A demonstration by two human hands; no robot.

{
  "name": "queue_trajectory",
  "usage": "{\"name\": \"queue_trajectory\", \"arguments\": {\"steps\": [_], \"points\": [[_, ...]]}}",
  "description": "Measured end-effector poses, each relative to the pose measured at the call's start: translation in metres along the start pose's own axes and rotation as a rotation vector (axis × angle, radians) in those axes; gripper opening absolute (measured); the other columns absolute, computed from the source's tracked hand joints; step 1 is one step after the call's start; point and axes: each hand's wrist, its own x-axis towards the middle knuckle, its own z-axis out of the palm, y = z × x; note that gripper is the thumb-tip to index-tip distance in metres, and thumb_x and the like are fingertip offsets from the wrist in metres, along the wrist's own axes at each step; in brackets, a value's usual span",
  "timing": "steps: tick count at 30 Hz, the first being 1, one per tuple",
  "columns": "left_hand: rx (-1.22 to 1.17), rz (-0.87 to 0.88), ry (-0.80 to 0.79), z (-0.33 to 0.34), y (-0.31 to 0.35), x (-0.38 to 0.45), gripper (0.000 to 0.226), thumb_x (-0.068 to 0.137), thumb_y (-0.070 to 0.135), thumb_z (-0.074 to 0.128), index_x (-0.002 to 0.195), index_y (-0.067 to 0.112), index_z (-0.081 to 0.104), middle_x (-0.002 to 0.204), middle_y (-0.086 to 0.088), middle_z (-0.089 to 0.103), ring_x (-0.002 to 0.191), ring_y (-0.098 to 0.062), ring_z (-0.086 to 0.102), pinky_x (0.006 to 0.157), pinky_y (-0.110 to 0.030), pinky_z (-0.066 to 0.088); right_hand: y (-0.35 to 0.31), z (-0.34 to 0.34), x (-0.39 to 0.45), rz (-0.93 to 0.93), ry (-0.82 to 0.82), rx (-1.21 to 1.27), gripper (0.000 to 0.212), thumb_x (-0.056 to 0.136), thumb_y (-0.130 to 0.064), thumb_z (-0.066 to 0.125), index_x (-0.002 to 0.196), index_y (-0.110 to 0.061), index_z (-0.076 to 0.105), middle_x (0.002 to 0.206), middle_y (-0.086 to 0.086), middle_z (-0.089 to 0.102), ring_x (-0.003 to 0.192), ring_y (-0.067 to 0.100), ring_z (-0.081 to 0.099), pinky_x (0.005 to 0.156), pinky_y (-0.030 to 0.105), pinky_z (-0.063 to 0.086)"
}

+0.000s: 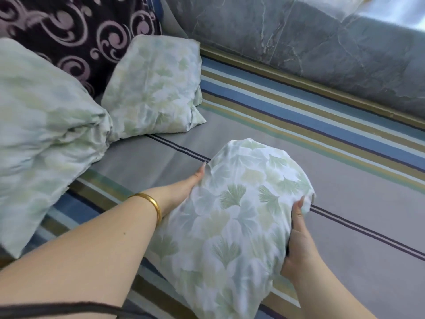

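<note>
A pillow (232, 217) in a white case with pale green ginkgo leaves is held above the striped bedsheet (299, 125). My left hand (184, 189), with a gold bangle on its wrist, presses against the pillow's left side, its fingers mostly hidden behind the fabric. On the right side, my right hand (299, 236) grips the pillow's edge, fingers curled into the cloth. The pillow's lower end runs out of view at the bottom.
Two more leaf-print pillows lie at the head of the bed: one (154, 86) upright in the middle, a larger one (46, 134) at the left. Behind them stands a dark purple headboard cushion (76, 26). A grey marbled wall ledge (322, 47) borders the bed's far side.
</note>
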Motion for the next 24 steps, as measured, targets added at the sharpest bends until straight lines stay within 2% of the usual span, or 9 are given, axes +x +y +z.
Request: {"name": "queue_trajectory", "arguments": {"steps": [3,8,12,14,16,18,20,22,24], "points": [[0.040,-0.044,0.125,-0.063,-0.025,-0.014,0.100,0.064,0.099,0.024,0.150,0.048,0.031,0.160,0.002,0.032,0.145,-0.026,0.033,0.121,-0.051,0.020,0.037,0.051,0.024,0.051,-0.065,-0.056,0.095,0.058,-0.088,0.063,0.132,-0.029,0.061,0.129,0.018,0.066,0.115,0.046,0.063,0.098,0.068,0.045],[-0.101,-0.124,0.312,-0.143,-0.072,-0.037,0.097,0.063,0.098,0.033,0.145,0.048,0.040,0.159,0.003,0.034,0.144,-0.024,0.034,0.122,-0.044,0.021,0.100,0.122,0.057,0.055,0.011,-0.181,0.092,0.060,-0.084,0.068,0.138,-0.038,0.050,0.130,0.011,0.066,0.116,0.041,0.064,0.100,0.062,0.046],[-0.168,-0.096,0.484,-0.179,-0.100,-0.044,0.108,0.062,0.097,0.038,0.151,0.035,0.036,0.160,-0.002,0.032,0.146,-0.025,0.031,0.122,-0.044,0.022,0.133,0.162,0.076,0.101,0.067,-0.273,0.094,0.062,-0.081,0.068,0.141,-0.034,0.047,0.129,0.012,0.066,0.114,0.040,0.064,0.101,0.059,0.047],[-0.236,-0.060,0.501,-0.188,-0.102,-0.041,0.096,0.074,0.088,0.038,0.149,0.030,0.040,0.157,-0.006,0.036,0.144,-0.026,0.033,0.121,-0.043,0.023,0.138,0.172,0.083,0.103,0.106,-0.262,0.092,0.065,-0.081,0.064,0.140,-0.030,0.049,0.127,0.013,0.067,0.111,0.040,0.066,0.098,0.058,0.049],[-0.164,-0.052,0.535,-0.194,-0.095,-0.030,0.083,0.085,0.079,0.034,0.143,0.022,0.051,0.149,-0.010,0.047,0.136,-0.027,0.043,0.118,-0.041,0.029,0.128,0.177,0.088,0.079,0.179,-0.276,0.082,0.072,-0.082,0.056,0.125,-0.021,0.064,0.112,0.015,0.074,0.097,0.039,0.072,0.086,0.055,0.056],[0.082,-0.078,0.634,-0.200,-0.073,-0.018,0.076,0.092,0.073,0.034,0.128,0.012,0.063,0.130,-0.015,0.062,0.118,-0.030,0.057,0.103,-0.039,0.044,0.105,0.178,0.102,-0.044,0.379,-0.438,0.078,0.082,-0.081,0.043,0.114,-0.015,0.069,0.099,0.015,0.076,0.089,0.038,0.073,0.084,0.052,0.058],[0.320,0.008,0.740,-0.202,-0.039,-0.003,0.061,0.095,0.061,0.040,0.106,0.008,0.067,0.108,-0.015,0.069,0.097,-0.031,0.063,0.078,-0.034,0.048,0.076,0.183,0.118,-0.248,0.585,-0.636,0.080,0.089,-0.077,0.033,0.110,-0.007,0.066,0.089,0.013,0.068,0.086,0.035,0.067,0.084,0.047,0.054],[0.410,0.188,0.794,-0.203,0.004,0.015,0.039,0.094,0.050,0.048,0.099,0.013,0.061,0.107,-0.003,0.066,0.093,-0.024,0.061,0.076,-0.032,0.048,0.048,0.198,0.139,-0.405,0.652,-0.723,0.071,0.091,-0.072,0.035,0.110,-0.007,0.058,0.082,0.006,0.057,0.071,0.028,0.057,0.062,0.034,0.046],[0.395,0.317,0.782,-0.205,0.045,0.032,0.031,0.093,0.047,0.050,0.112,0.024,0.058,0.118,0.002,0.054,0.100,-0.021,0.054,0.084,-0.031,0.044,0.023,0.218,0.160,-0.440,0.605,-0.801,0.065,0.090,-0.071,0.038,0.123,-0.017,0.052,0.092,0.000,0.054,0.075,0.019,0.050,0.062,0.032,0.038]]}}
